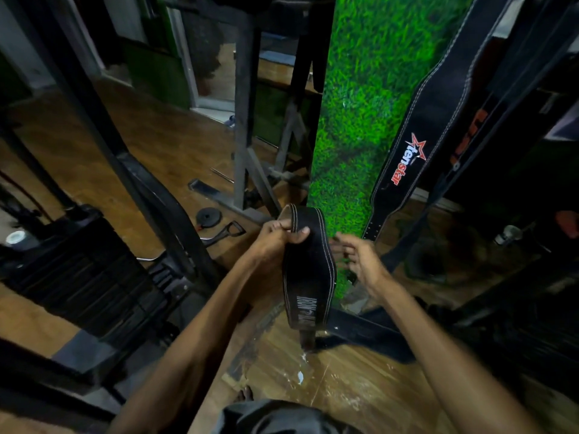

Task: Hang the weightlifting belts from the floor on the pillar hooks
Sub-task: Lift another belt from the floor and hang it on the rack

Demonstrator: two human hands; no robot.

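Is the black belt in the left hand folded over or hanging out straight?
Folded over: the belt bends in a loop at the top, where the left hand pinches it.

In front of us stands the pillar (pixel 354 120), and against its right side hangs a belt (pixel 429 133), its lower end reaching down towards the floor (pixel 360 386). Our left hand (pixel 275 236) holds a second belt (pixel 308 270) before the foot of the pillar, folded over at the top and hanging down; our right hand (pixel 360 255) is just to the right of it, apart from it. Another belt (pixel 369 336) lies on the floor below and behind the held one. To our left sits a weight stack (pixel 81 274), and behind it, farther back, a small weight plate (pixel 208 217) rests on the floor.
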